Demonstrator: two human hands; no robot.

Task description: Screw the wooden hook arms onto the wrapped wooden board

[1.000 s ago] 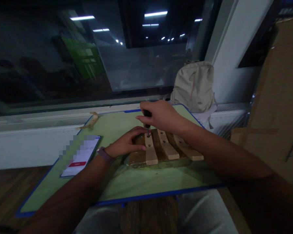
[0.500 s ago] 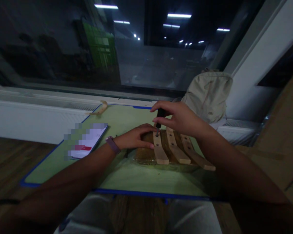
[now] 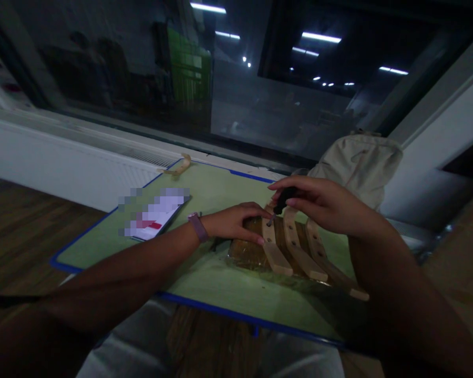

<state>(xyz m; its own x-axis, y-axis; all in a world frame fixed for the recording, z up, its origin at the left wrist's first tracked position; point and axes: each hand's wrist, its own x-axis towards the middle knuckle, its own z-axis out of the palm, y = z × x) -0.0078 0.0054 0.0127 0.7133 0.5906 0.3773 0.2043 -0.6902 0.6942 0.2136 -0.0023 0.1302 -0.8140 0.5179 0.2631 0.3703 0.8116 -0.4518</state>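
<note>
My right hand (image 3: 325,202) is closed round the black handle of a screwdriver (image 3: 284,199). The screwdriver leans, and its tip meets a hole near the upper end of the leftmost curved wooden piece (image 3: 276,257). Against that same piece my left hand (image 3: 236,223) presses, thumb and forefinger on its left edge, steadying it. Two more curved wooden pieces, a middle one (image 3: 304,257) and a right one (image 3: 331,265), lie beside it, with dark holes in them. All three cross a brown block wrapped in clear film (image 3: 246,252). The screw, if any, is too small to make out.
A light green table (image 3: 205,283) with a blue edge carries the block. Left of my hands lies a phone with a lit screen (image 3: 161,212). Another curved wooden piece (image 3: 181,165) rests at the far left corner. A pale backpack (image 3: 362,163) stands behind by the window.
The view has shifted and tilted, so the scene sits further right. The screwdriver leans more to the right than before, its tip still at the leftmost wooden piece. My left hand keeps its place.
</note>
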